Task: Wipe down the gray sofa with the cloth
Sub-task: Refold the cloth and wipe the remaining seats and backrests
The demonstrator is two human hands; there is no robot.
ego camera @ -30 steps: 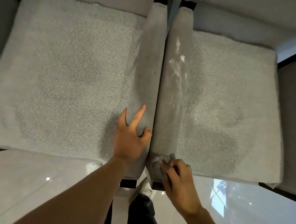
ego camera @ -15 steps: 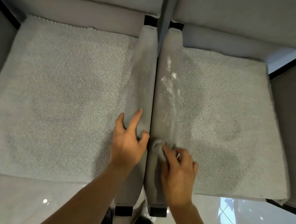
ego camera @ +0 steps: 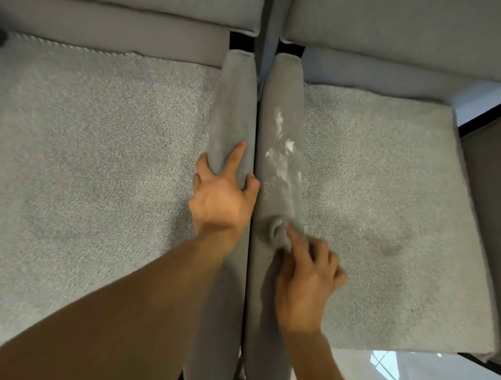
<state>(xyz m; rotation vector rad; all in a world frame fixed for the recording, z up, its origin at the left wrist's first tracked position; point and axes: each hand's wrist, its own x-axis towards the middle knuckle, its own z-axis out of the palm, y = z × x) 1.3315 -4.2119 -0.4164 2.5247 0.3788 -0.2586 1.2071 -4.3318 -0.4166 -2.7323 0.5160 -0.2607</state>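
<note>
Textured gray sofa [ego camera: 97,168] cushions flank the white-streaked right armrest [ego camera: 282,101], glossy floor [ego camera: 369,369] below it; on it the right hand [ego camera: 303,283] pinches a blurred, bunched cloth [ego camera: 276,232], and beside it the left hand [ego camera: 223,200] grips the left armrest [ego camera: 234,103].

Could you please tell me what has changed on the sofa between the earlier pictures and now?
The right hand slid the cloth from the front end of the right armrest up along it toward the backrest, closing on the white smears. The left hand shifted the same way along the left armrest. Unchanged: the right hand grips the cloth, the left holds its armrest, and the smears remain unwiped.
</note>
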